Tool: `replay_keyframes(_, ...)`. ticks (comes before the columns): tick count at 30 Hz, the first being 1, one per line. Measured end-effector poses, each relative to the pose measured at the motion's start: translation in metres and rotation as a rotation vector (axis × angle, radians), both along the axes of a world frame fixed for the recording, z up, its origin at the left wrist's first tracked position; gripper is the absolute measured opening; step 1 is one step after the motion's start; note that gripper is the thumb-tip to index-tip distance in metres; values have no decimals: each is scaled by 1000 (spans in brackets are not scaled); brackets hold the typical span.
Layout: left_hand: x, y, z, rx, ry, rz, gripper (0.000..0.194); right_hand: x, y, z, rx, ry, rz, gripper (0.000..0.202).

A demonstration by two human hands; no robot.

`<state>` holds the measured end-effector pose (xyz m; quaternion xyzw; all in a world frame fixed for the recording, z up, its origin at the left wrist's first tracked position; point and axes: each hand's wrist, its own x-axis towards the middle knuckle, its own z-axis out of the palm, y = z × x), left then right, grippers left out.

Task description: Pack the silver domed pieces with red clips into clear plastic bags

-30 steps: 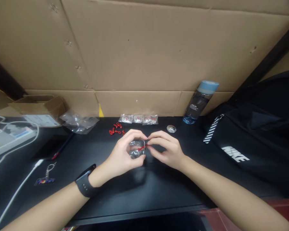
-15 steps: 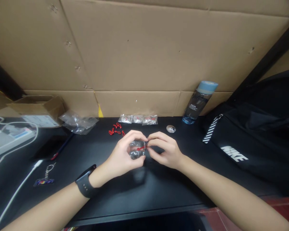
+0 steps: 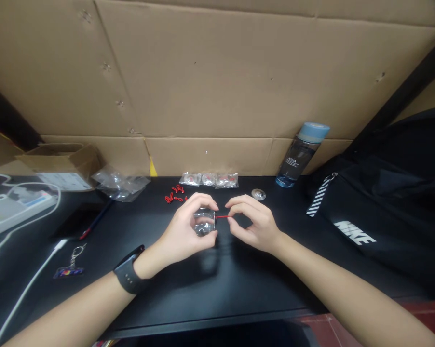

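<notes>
My left hand [image 3: 181, 229] is curled around a clear, cup-shaped plastic piece [image 3: 205, 222], its rim facing right. From that rim a thin red cord [image 3: 222, 216] stretches straight across to my right hand [image 3: 257, 224], where thumb and fingertips pinch its end. How the cord is fixed at the rim is too small to make out. Behind my left hand lie several loose red cord loops [image 3: 176, 195]. Several round silvery pieces in clear packets [image 3: 209, 180] line the back of the table. One bare round, shiny piece [image 3: 258, 194] rests beyond my right hand.
A blue-capped bottle [image 3: 300, 154] and a black bag [image 3: 373, 207] stand on the right. At left are an open cardboard box [image 3: 63, 164], a crumpled plastic bag [image 3: 120, 184], a power strip [image 3: 20, 209], a white cable [image 3: 27, 294] and a keychain [image 3: 69, 272].
My right hand has moved slightly right, away from the clear piece. The red cord, seen inside the piece before, is now drawn out straight between the rim and my right fingertips.
</notes>
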<state>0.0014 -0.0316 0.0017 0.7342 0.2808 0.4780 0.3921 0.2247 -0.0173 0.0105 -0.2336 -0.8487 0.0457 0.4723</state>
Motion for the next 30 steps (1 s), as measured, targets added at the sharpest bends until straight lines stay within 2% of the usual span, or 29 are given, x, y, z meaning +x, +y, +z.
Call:
replay_keyframes(21, -5, 3, 5, 123, 292, 61, 46, 9, 3, 8, 61, 2, -45, 13)
replay_keyframes(24, -10, 8, 6, 153, 344, 145, 50, 14, 7, 9, 24, -9, -78, 10)
replay_keyframes(28, -26, 27, 4, 289, 438, 332, 24, 23, 18, 7, -64, -134, -212, 7)
replay_keyframes(30, -35, 39, 0, 339, 524, 382, 13, 29, 24, 4, -123, -220, -297, 6)
